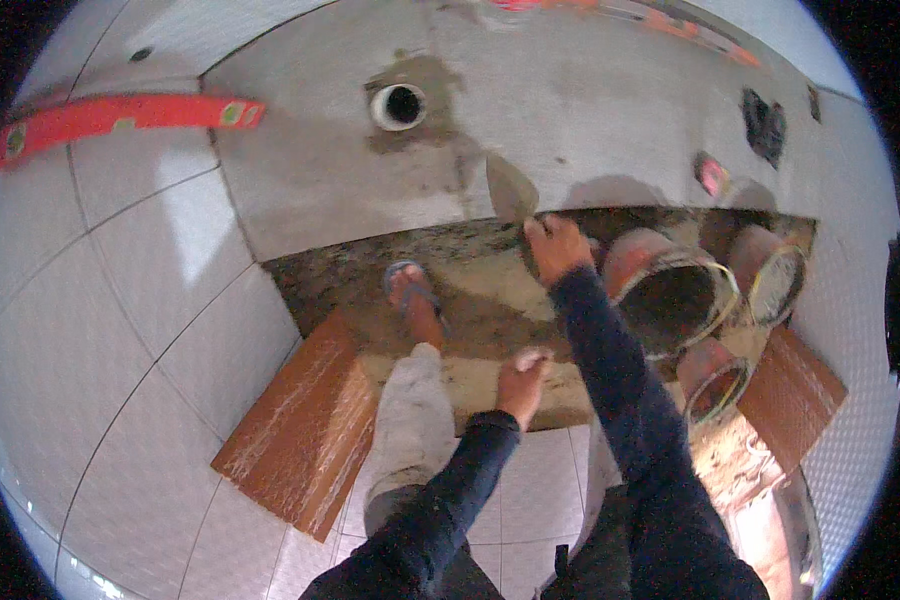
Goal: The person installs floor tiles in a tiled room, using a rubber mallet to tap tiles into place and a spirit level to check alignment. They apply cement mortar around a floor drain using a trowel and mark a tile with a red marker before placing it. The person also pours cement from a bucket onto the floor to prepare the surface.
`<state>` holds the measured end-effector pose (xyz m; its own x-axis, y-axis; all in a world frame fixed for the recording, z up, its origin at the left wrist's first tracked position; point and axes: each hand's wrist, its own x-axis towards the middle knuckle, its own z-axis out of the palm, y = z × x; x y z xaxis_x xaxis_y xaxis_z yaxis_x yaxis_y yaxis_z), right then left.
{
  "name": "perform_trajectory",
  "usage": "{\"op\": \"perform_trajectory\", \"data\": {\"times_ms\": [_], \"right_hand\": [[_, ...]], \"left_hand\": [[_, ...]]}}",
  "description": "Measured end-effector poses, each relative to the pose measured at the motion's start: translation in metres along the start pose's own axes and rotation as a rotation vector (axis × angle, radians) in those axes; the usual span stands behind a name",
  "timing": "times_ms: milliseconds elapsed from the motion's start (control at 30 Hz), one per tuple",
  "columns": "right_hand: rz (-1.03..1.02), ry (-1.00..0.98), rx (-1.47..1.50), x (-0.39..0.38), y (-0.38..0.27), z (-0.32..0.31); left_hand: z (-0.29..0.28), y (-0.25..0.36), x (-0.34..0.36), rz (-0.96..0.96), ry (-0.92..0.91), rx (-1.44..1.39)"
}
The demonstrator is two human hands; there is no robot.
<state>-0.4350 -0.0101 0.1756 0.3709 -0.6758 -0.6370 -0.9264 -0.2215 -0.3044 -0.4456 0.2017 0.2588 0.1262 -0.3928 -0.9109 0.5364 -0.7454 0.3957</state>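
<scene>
A trowel [511, 188] is held in the right hand [560, 248], its handle end gripped by bent fingers closed around it. The blade is pointed away from the body, over the grey cement surface [330, 190] near its lower edge; whether the cement is touched by it cannot be told. The left hand [523, 385] is held lower, above the strip of bare ground [490, 280], with its fingers curled in together; whether anything is pinched between them cannot be told.

To the right of the right hand, a large bucket [675, 290] is seen tilted, with its mouth turned toward the viewer. Beside it a second bucket [770, 275] is placed, and below these a smaller bucket [713, 380]. A sandalled foot [410, 285] is set on the bare ground, left of the hands.

Farther up, a white pipe [398, 107] is set in the cement, ringed by a darker patch. A red level [130, 113] is seen by the pale tiles at the left. Brown boards are placed at both sides, one on the left [305, 430] and one on the right [790, 390].
</scene>
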Motion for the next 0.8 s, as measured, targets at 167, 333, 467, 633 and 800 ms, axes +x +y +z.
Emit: {"op": "perform_trajectory", "data": {"times_ms": [167, 333, 467, 633, 800], "right_hand": [[0.324, 0.269, 0.428, -0.179, 0.138, -0.118], [0.764, 0.609, -0.090, -0.239, 0.326, -0.212], [1.003, 0.382, -0.228, -0.237, 0.491, -0.237], [0.961, 0.094, -0.159, -0.181, 0.613, -0.244], [1.092, 0.172, -0.187, -0.180, 0.630, -0.248]], "left_hand": [[-0.004, -0.008, 0.004, -0.213, -0.252, 0.003], [-0.005, -0.020, 0.007, -0.314, -0.023, 0.169], [0.001, -0.044, 0.016, -0.210, -0.002, 0.285], [0.012, -0.066, 0.028, -0.223, 0.098, 0.495], [0.020, -0.084, 0.029, -0.296, 0.143, 0.463]]}}
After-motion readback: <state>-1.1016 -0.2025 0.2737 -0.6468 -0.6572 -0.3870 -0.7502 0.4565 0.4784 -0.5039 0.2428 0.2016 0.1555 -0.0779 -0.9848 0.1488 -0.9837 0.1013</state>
